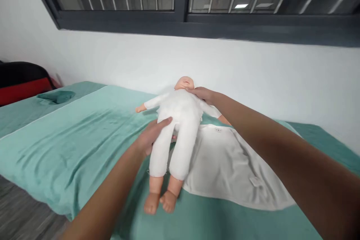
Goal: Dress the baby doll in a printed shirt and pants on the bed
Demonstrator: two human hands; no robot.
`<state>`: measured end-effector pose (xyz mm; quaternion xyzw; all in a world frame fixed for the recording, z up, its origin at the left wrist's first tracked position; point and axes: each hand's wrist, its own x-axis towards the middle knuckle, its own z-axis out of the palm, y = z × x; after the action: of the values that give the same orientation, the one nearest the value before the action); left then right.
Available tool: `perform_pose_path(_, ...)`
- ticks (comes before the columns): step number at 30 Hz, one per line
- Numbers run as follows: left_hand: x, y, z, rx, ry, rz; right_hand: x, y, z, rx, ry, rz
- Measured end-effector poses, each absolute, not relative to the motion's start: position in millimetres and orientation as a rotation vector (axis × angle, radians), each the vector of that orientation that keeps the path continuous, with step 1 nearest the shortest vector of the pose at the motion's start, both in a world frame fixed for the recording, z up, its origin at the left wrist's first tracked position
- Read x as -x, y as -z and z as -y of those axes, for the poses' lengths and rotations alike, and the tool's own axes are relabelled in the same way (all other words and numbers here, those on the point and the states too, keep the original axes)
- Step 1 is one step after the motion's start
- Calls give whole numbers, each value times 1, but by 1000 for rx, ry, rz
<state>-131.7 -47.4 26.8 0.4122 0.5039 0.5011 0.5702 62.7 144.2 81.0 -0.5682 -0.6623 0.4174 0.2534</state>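
Observation:
A baby doll (pixel 181 110) with a white cloth body and bare plastic hands and feet lies face up, its head toward the wall. My left hand (pixel 153 135) is wrapped round the doll's upper leg on the left, thumb on top and fingertips showing between the legs. At the doll's neck and shoulder rests my right hand (pixel 201 93); its fingers are partly hidden under or behind the doll. Beside the doll, a white baby garment (pixel 222 165) is spread flat, with a small label near its top edge.
A green sheet (pixel 92 131) covers the bed, wrinkled at left. The white wall (pixel 135 58) stands close behind the doll's head, below a dark-framed barred window (pixel 180 18). A black and red object (pixel 22 82) sits at far left. Grey floor (pixel 25 210) shows lower left.

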Motion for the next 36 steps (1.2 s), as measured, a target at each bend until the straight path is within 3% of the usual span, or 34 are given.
perform_pose_path(5,50,-18,86,-915,-1143,-973,-157,-102,-83,1627,-1084,1810)
perform_pose_path(12,-13,5,115,-952,-1043,-934,-216,-73,-32,1702,-862,1800)
perform_pose_path(24,-23,37,135,-950,-1137,-1193,-207,-34,-45,1808,-648,1989)
perform_pose_path(27,-22,47,137,-1108,-1263,-1373,-198,-47,-37,1809,-227,2158)
perform_pose_path(29,-22,53,139,-1157,-1369,-1461,-179,-53,-30,1640,145,2334)
perform_pose_path(31,-23,56,140,-1150,-1459,-1496,-150,-52,-24,1423,308,2499)
perform_pose_path(36,-22,64,141,-1203,-1500,-1555,-70,-22,-23,1226,143,2923)
